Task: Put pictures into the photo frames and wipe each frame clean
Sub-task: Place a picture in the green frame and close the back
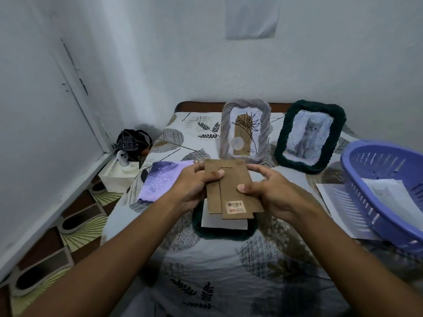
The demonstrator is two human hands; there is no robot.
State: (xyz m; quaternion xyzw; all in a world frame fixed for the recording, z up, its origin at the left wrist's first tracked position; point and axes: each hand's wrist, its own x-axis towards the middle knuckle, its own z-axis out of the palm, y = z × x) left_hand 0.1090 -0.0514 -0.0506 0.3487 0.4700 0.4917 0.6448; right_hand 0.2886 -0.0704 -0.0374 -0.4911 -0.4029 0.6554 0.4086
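Observation:
Both hands hold a brown cardboard backing board (231,191) with a barcode sticker above the table. My left hand (194,184) grips its left edge, thumb on top. My right hand (270,191) pinches its right side. Under the board lies a dark green rope frame (222,234) face down, with a white sheet in its opening. At the back stand a grey rope frame (245,131) with a plant picture and a dark green rope frame (309,136) with a cat picture. A purple cloth (158,181) lies at the left.
A purple plastic basket (366,197) with paper sheets inside sits at the right, on top of more white sheets (336,202). The table carries a leaf-patterned cloth (206,271). A black bag (132,143) and a white box (119,175) sit on the floor at the left wall.

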